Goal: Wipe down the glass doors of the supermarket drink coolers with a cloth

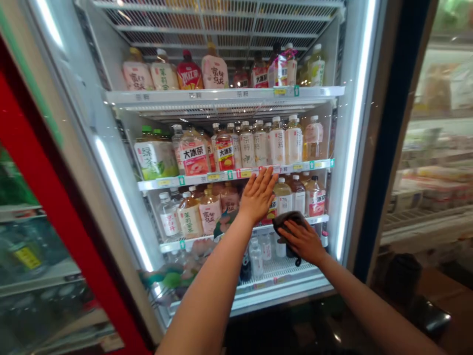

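Observation:
I face a glass-fronted drinks fridge. My left hand point(257, 195) is spread flat, fingers up, against the front at the second shelf edge point(207, 178). My right hand point(303, 241) presses a dark grey cloth point(287, 220) to the front, level with the third shelf edge point(266, 228). Behind the hands stand bottles of tea and juice, such as a pale bottle with a white cap point(283, 196) right between them.
Four shelves carry several bottles each: pouches and bottles on top point(214, 73), tea bottles on the second shelf point(194, 154), water bottles at the bottom point(256, 259). A red-framed fridge door point(48, 197) stands at left, another cooler point(439, 162) at right.

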`<state>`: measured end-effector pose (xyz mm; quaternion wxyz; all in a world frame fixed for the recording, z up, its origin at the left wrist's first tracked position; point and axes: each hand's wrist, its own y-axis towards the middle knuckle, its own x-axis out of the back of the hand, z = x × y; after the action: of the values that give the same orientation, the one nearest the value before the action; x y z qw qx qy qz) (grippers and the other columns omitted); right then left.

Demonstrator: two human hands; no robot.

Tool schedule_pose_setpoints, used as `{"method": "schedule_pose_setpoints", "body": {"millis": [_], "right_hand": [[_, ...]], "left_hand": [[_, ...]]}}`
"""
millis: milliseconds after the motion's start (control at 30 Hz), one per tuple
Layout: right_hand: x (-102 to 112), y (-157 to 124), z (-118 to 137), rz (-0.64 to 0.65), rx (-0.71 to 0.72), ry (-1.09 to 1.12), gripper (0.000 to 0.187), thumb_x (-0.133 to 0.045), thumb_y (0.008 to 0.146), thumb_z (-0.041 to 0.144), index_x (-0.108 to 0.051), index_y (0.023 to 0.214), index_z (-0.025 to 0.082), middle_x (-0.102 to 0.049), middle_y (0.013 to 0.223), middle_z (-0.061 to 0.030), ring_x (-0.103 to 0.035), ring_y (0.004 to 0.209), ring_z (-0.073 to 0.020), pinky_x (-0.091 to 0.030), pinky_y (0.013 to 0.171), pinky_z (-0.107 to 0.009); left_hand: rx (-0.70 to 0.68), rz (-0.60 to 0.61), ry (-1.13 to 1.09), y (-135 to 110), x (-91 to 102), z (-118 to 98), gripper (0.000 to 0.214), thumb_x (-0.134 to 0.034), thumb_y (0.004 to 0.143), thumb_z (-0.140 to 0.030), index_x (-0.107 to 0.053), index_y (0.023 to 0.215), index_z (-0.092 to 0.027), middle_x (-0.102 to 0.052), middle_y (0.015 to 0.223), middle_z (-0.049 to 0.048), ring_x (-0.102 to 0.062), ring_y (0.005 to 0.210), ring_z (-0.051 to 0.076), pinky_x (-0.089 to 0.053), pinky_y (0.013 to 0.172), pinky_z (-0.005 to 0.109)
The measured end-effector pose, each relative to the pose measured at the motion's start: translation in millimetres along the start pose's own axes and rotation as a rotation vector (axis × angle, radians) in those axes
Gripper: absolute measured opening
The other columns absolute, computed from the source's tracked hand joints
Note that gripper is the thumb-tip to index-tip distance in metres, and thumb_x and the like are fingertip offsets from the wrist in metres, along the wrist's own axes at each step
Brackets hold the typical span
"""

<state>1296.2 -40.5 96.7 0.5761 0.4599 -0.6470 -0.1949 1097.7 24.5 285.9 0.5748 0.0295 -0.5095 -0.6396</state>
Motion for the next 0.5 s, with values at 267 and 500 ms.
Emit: {"method": "schedule_pose_setpoints", "body": {"millis": [267, 500], "right_hand": [[12.9, 80.4, 22.9, -0.209, -0.382, 0.033, 0.073, -0.051, 0.095, 0.025, -0.023, 0.162, 0.028, -0.027, 0.167, -0.0137, -0.032, 0.149, -0.0376, -0.035, 0.112, -0.063], [9.3, 40.1, 32.8, -0.027, 0.079, 0.105, 0.063, -0.053, 0.092, 0.016, -0.047, 0.151, 0.035, -0.053, 0.153, -0.0045, -0.059, 0.127, -0.0255, -0.024, 0.122, -0.054]], "left_hand": [[0.032, 0.128, 0.126, -123.1, 17.8, 12.9, 0.074, -0.046, 0.099, -0.04, -0.016, 0.163, -0.021, -0.02, 0.169, 0.0053, -0.007, 0.158, 0.021, 0.0, 0.13, 0.045], [0.223, 0.185, 0.17, -199.3, 30.6, 43.5, 0.086, -0.056, 0.094, -0.053, -0.016, 0.163, -0.022, -0.025, 0.168, 0.0112, -0.012, 0.158, 0.03, -0.005, 0.129, 0.051]]}}
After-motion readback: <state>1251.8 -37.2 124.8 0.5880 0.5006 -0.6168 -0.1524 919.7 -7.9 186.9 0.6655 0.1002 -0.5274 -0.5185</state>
